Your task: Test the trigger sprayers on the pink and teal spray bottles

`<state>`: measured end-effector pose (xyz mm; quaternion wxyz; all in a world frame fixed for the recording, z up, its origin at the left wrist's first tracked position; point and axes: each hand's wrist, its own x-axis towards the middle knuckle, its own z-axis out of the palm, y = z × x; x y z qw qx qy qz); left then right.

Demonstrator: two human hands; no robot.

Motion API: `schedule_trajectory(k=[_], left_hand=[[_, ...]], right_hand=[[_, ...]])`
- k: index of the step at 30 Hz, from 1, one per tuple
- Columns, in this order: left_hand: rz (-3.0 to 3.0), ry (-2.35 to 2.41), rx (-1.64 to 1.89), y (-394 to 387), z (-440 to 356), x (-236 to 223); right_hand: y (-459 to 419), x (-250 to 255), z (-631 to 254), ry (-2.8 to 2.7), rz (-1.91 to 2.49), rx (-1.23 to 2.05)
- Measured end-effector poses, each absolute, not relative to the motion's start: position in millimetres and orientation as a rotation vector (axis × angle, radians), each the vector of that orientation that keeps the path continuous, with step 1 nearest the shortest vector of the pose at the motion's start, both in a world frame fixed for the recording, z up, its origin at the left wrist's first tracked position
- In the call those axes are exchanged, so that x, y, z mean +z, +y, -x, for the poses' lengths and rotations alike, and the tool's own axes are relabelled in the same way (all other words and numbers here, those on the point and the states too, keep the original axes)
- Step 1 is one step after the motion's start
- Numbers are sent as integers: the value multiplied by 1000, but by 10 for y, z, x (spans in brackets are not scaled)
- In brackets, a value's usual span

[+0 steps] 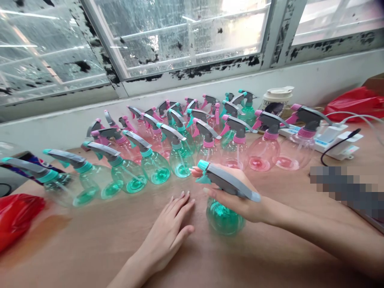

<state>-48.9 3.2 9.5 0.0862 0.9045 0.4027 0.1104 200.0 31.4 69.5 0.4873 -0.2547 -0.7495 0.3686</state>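
My right hand (237,196) is wrapped round the neck of a green spray bottle (225,218), just under its grey trigger head with a teal nozzle. The bottle is upright, at or close to the table top (99,248). To its left, my left hand (172,224) lies flat on the table, fingers stretched out, holding nothing. Beyond both hands stand several green spray bottles (156,170) with teal collars. Several pink spray bottles (264,154) with pink collars stand farther right. More of both colours crowd behind, partly hidden.
A white-lidded cup (276,100) stands behind the bottles at right. Near it lies a power strip (339,140) with plugs and cables. Red plastic bags (18,216) lie at far left and far right. A window (186,36) and a white wall border the table's back.
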Motion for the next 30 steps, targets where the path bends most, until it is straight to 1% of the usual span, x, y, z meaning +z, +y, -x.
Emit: schedule_trajectory(k=[7,14,24,30], left_hand=[[-2689,1205,295,30,486,109],[-2692,1203,300,36,486,98],[-2701,1211,284,32,480,120],[-2702,1199,292,30,476,117]], right_hand=[[306,694,-2007,-1831,645,890],[308,755,-2004,-1832,614,958],[303,794,-1989,-1850,618,825],[296,803,-2005,-1834,652,894]])
